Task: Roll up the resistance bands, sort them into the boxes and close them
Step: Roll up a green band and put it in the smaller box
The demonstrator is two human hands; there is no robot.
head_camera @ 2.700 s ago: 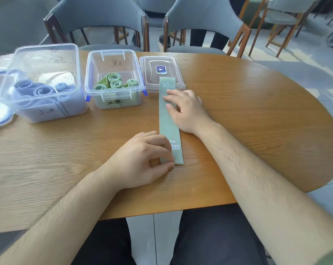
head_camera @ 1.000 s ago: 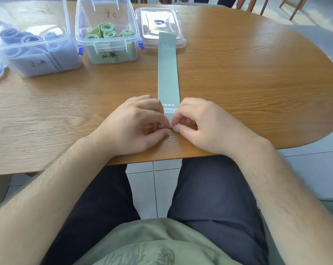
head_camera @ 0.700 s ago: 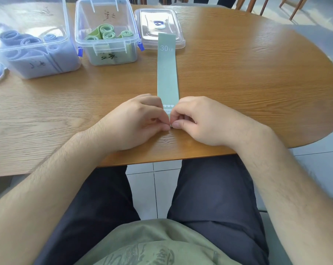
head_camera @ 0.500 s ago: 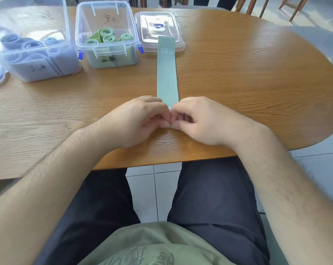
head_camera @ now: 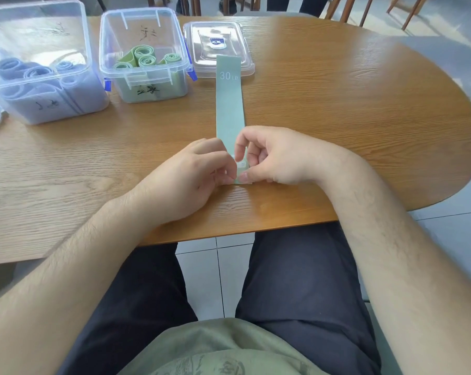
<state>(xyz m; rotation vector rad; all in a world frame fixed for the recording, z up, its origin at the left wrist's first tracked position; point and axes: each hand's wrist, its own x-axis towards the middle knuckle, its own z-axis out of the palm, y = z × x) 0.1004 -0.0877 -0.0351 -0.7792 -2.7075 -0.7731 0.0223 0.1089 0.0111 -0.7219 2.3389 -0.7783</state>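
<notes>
Item 1, far left: a large clear plastic box (head_camera: 86, 36), uncovered, with handwritten marks on its walls, holding several rolled blue bands (head_camera: 25, 70). Item 2, just beside it: a smaller clear box (head_camera: 104, 41) with blue side latches, also uncovered, holding 4 or so rolled green bands (head_camera: 145, 56). Item 3: the left hand (head_camera: 188, 180), resting on the wooden table (head_camera: 350, 104) near its front edge, fingers curled, thumb and fingertips pinching the near end of item 4. Item 4: a pale green resistance band (head_camera: 230, 109), printed "30 LB" at its far end, lying flat and straight on the table, running away from us; its far end overlaps the near edge of item 5. The near end sits between the 2 hands' fingertips, and we cannot tell how much of it is turned over. Item 5: a clear box lid (head_camera: 218, 33) with a blue sticker, lying flat on the table just right of the smaller box. Item 6: the right hand (head_camera: 280, 155), fingers curled, index finger bent down onto the band and thumb at the band's near edge, pinching it opposite the left hand.
</notes>
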